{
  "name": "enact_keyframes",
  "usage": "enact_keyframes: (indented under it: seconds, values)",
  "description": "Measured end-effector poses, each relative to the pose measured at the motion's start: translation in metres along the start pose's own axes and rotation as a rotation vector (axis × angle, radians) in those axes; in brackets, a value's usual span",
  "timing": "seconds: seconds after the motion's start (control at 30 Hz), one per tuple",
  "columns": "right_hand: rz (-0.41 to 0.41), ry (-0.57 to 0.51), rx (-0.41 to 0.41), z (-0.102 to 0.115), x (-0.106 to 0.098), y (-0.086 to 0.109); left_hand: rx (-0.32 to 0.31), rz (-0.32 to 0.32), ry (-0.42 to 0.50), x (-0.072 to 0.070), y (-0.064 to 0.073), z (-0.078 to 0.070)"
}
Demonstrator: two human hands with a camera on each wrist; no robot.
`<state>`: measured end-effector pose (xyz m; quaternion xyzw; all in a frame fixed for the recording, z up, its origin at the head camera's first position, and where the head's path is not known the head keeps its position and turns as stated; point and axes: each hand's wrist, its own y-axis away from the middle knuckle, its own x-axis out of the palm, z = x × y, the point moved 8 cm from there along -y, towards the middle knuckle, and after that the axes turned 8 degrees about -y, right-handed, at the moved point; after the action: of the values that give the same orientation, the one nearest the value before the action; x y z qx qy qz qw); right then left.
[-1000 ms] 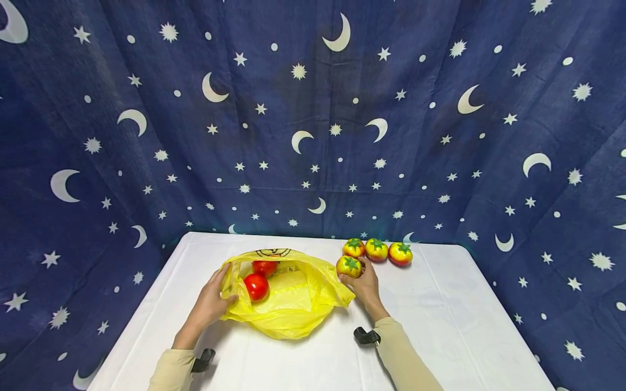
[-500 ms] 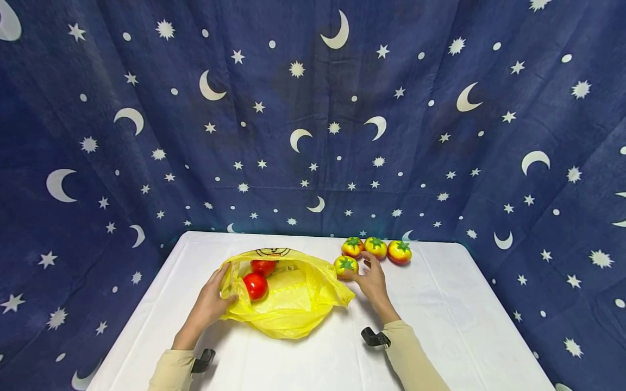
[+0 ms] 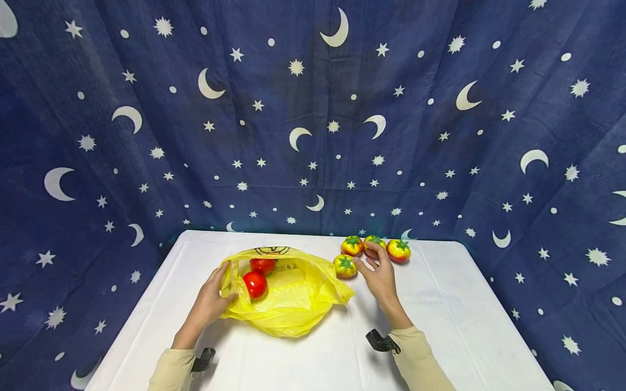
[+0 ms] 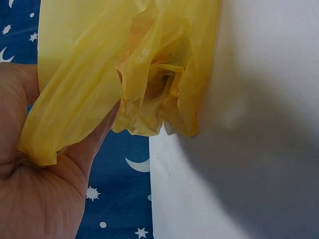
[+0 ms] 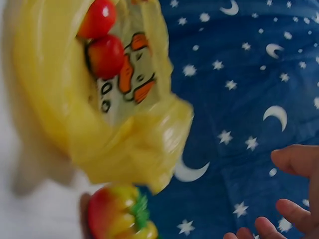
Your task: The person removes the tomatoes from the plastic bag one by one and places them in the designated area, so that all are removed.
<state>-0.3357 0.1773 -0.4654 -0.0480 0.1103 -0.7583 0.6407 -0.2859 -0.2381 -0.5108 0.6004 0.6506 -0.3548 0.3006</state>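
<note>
A yellow plastic bag point(image 3: 293, 326) lies on the table with its mouth wide open. Two red tomatoes point(image 3: 255, 285) rest inside, towards its left. My left hand point(image 3: 210, 298) grips the bag's left edge, thumb over the rim; in the left wrist view, plastic point(image 4: 75, 99) is bunched between thumb and fingers. To the right of the bag, a yellow-red tomato with green leaves point(image 3: 345, 266) sits by its right corner. My right hand point(image 3: 382, 279) hovers just right of this tomato with fingers spread and nothing held; its fingertips overlap the middle tomato point(image 3: 374, 239) of the back row.
In the back row, a tomato point(image 3: 352, 246) stands left of the middle one and another point(image 3: 399, 251) to its right. The white-clothed table point(image 3: 469, 326) ends at a dark blue curtain point(image 3: 313, 108) with moons and stars. Each wrist wears a black mount point(image 3: 383, 342).
My right hand has let go of the front tomato and drawn back to the right, towards the back row. My left hand keeps its grip on the bag.
</note>
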Motion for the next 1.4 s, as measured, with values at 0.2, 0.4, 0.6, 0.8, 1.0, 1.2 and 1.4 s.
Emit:
enact_keyframes:
  seconds: [0.2,0.4,0.6,0.8,1.0,1.2,1.4]
  values:
    - [0.026,-0.078,-0.063,0.032,0.008,0.012,-0.007,0.009,-0.001,0.000,0.000,0.000]
    - [0.116,-0.131,-0.137,0.056,0.028,0.026,-0.001,0.007,0.000,0.000,0.000,-0.001]
    - [0.195,-0.158,-0.174,0.063,0.052,0.036,0.019,-0.009,-0.008,0.000,-0.002,-0.001]
    - [0.283,-0.175,-0.123,0.062,0.081,0.045,0.017,-0.007,-0.008,0.000,-0.003,-0.001]
    - [0.377,-0.158,-0.025,0.050,0.111,0.053,0.016,-0.007,0.002,0.000,-0.003,-0.001]
    - [0.471,-0.137,0.050,0.035,0.138,0.060,0.008,0.000,-0.002,0.001,-0.002,-0.001]
    - [0.511,-0.141,0.092,0.021,0.160,0.063,-0.017,0.023,-0.010,0.002,0.000,-0.001]
